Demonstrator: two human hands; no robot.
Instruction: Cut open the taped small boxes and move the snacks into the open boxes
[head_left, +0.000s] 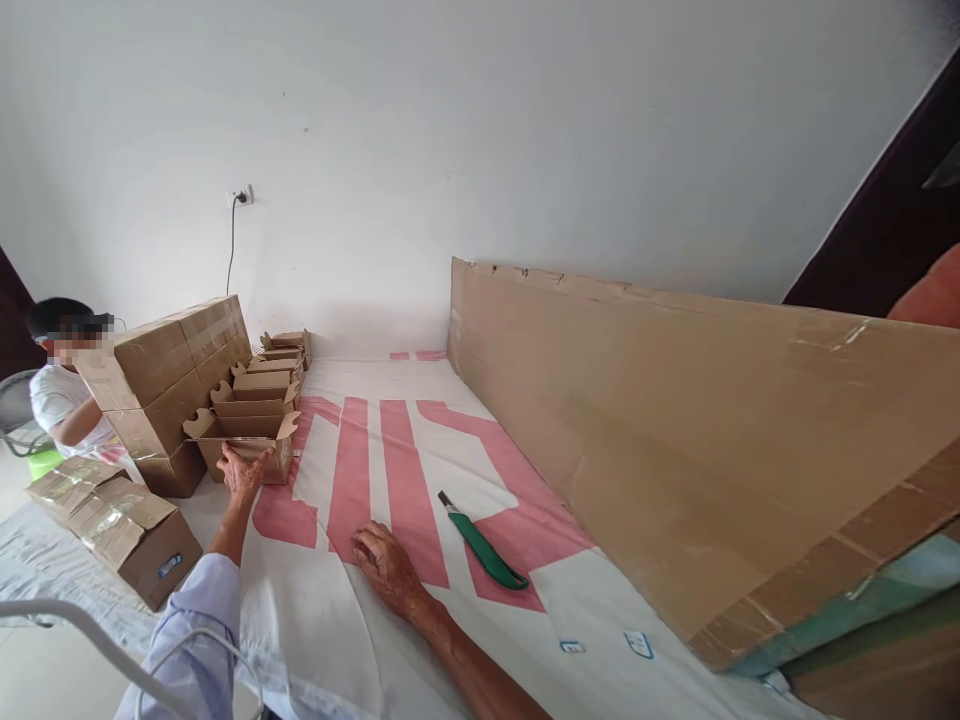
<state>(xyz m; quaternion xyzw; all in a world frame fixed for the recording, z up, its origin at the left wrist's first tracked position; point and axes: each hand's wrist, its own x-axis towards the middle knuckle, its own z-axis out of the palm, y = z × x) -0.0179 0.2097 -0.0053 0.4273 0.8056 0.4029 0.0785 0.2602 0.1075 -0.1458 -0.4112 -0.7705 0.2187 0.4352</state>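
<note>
a person's two bare hands are at work over a cloth-covered bench (300,620). the left hand (244,472) reaches to the nearest open box (280,464), at left of centre, its fingers and thumb partly spread on the box's near wall; whether they pinch the cardboard cannot be told. the right hand (386,565) rests on the cloth nearer the viewer, fingers loosely curled, with nothing visible in it. more open boxes (266,378) run behind the first toward the far wall, beside a stack of closed boxes (165,410) on their left. a green cutter (487,552) lies right of the right hand, and a large cardboard panel (675,420) stands along the right side. the box walls look thin, so light, even pressure low down would likely steady one without creasing its flaps; keeping the right hand clear of the cutter's tip seems wise.
</note>
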